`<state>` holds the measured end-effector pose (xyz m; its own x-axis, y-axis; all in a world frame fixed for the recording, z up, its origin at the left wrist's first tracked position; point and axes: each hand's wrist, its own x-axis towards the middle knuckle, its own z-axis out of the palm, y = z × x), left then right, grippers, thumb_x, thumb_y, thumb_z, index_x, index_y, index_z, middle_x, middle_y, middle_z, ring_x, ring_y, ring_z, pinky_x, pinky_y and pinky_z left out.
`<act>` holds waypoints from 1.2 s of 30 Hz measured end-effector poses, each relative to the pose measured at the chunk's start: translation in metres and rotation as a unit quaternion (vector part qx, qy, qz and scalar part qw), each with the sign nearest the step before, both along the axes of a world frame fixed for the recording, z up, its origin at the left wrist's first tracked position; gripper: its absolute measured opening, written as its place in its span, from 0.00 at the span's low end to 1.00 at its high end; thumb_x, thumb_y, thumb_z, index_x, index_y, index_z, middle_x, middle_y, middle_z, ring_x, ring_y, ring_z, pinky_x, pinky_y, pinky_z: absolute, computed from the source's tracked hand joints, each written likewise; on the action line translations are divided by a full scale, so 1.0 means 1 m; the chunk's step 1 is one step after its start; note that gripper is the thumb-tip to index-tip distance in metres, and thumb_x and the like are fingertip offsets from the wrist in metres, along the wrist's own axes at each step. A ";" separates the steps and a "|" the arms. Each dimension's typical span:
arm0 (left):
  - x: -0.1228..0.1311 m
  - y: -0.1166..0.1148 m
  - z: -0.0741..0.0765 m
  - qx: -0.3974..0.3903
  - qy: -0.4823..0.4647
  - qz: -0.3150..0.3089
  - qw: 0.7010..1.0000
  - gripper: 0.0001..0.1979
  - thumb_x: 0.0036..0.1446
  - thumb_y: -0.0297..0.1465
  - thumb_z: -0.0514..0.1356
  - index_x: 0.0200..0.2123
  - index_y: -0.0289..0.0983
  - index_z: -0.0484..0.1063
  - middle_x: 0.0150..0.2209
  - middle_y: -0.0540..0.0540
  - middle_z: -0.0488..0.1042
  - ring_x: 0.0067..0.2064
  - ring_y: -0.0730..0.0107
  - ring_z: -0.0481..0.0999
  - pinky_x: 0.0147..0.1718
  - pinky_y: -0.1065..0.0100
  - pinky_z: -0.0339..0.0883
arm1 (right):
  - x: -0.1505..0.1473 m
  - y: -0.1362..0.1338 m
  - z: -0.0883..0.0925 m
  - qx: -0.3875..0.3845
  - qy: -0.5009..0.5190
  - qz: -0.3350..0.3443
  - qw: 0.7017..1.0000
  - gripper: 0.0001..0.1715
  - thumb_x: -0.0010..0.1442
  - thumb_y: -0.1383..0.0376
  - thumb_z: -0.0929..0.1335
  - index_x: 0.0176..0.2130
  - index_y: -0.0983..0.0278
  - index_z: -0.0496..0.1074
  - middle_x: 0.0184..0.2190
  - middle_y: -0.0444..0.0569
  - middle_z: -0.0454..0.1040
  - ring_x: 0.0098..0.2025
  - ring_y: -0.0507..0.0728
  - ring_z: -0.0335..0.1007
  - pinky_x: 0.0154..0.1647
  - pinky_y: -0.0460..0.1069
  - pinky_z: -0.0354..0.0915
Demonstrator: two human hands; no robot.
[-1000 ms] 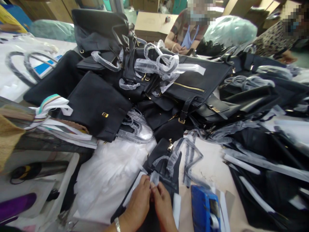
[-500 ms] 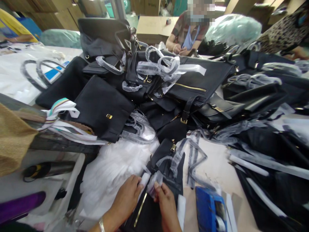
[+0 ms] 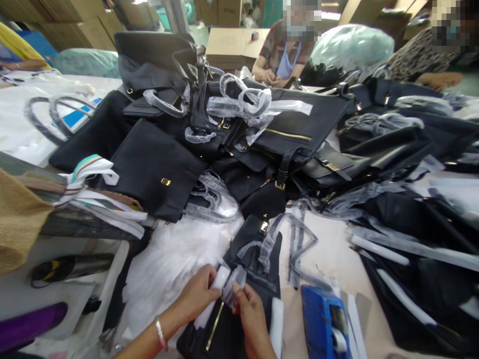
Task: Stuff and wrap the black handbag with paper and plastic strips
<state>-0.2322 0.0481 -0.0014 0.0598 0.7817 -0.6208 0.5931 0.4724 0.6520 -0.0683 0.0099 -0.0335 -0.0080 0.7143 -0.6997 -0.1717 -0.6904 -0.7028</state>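
A small black bag [image 3: 230,334] with a gold zipper lies in front of me, its flap and gold clasp toward the far end. At its left edge, my left hand [image 3: 202,289] is closed on a white wrapping strip [image 3: 220,277]. My right hand [image 3: 247,305] pinches a piece of clear plastic film [image 3: 235,281] over the bag, just above the zipper. A second white strip [image 3: 277,319] runs along the bag's right side. More film-wrapped strap [image 3: 267,247] rests on the flap.
A blue tape dispenser [image 3: 325,319] stands right of the bag. White tissue sheets [image 3: 157,269] are piled on the left. Several black bags [image 3: 153,169] with plastic-wrapped handles heap up beyond. A co-worker [image 3: 280,60] sits across the table. A purple object [image 3: 33,321] lies at lower left.
My left hand has shifted slightly left and nearer with the white strip, showing more of it along the bag's edge. My right hand still pinches the film. The whole view has shifted a little.
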 end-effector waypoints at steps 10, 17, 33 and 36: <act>0.007 -0.016 0.005 -0.075 -0.331 0.148 0.929 0.14 0.53 0.36 0.67 0.39 0.35 0.70 0.38 0.44 0.78 0.40 0.61 0.76 0.43 0.63 0.65 | -0.007 -0.003 0.004 0.036 -0.053 -0.016 0.998 0.24 0.55 0.47 0.68 0.33 0.66 0.75 0.21 0.42 0.67 0.24 0.51 0.57 0.24 0.45 0.55; 0.014 -0.022 -0.001 -0.031 -0.267 0.149 0.951 0.12 0.56 0.37 0.64 0.40 0.37 0.72 0.40 0.45 0.77 0.45 0.59 0.76 0.47 0.63 0.66 | -0.014 -0.008 0.002 0.045 -0.082 -0.041 0.995 0.19 0.55 0.51 0.68 0.30 0.64 0.74 0.22 0.42 0.69 0.25 0.52 0.60 0.26 0.45 0.58; 0.027 -0.022 -0.012 -0.063 -0.268 0.204 0.940 0.19 0.54 0.39 0.66 0.47 0.36 0.73 0.49 0.41 0.77 0.51 0.56 0.75 0.55 0.58 0.65 | -0.018 -0.015 -0.015 0.065 -0.075 -0.050 0.994 0.12 0.57 0.59 0.67 0.37 0.61 0.77 0.33 0.48 0.78 0.35 0.58 0.72 0.35 0.48 0.64; 0.025 -0.019 -0.016 -0.107 -0.277 0.201 0.934 0.25 0.53 0.39 0.67 0.53 0.36 0.72 0.53 0.40 0.76 0.55 0.53 0.73 0.57 0.57 0.63 | -0.018 -0.015 -0.020 0.057 -0.071 -0.051 0.995 0.12 0.57 0.59 0.66 0.37 0.62 0.77 0.32 0.47 0.75 0.32 0.57 0.71 0.32 0.47 0.65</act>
